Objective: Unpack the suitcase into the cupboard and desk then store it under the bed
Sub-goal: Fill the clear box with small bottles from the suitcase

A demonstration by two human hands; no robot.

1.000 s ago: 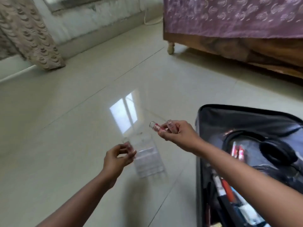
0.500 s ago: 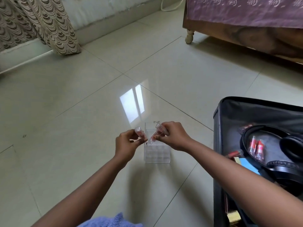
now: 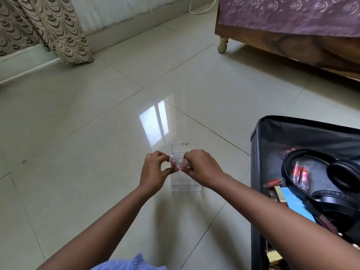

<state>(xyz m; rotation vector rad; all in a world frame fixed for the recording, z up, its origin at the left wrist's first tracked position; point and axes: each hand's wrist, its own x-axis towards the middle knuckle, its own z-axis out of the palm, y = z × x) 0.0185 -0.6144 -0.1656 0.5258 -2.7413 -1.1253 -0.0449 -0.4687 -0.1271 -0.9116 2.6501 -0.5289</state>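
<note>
Two small clear tubes with reddish contents are held over the floor (image 3: 97, 133), one in each of the hands. At about nine o'clock from the clear organiser box (image 3: 185, 184), the left hand (image 3: 155, 172) is seen with its fingers curled and its fingertips pinching the left tube (image 3: 172, 160). Just beside it, at about three o'clock, the right hand (image 3: 200, 168) is curled in the same way round the right tube (image 3: 183, 164). The two tubes are brought close together above the box; whether they touch cannot be told. The box stands on the floor directly under the hands, its small compartments partly hidden by them.

Further toward three o'clock, the suitcase (image 3: 259, 172) lies open on the floor. Headphones (image 3: 341, 176), two more red tubes (image 3: 300, 175) and other small items are left inside it. At one o'clock, well apart, the bed (image 3: 292, 39) is seen with a gap under its wooden frame.

The step in hand is judged to be the sorting of small cosmetics out of the suitcase into the box, early in the unpacking. For the next move, each tube would need to be lowered upright into a free compartment and released gently, since the box looks light and easily tipped. The cupboard and desk are not in view.
</note>
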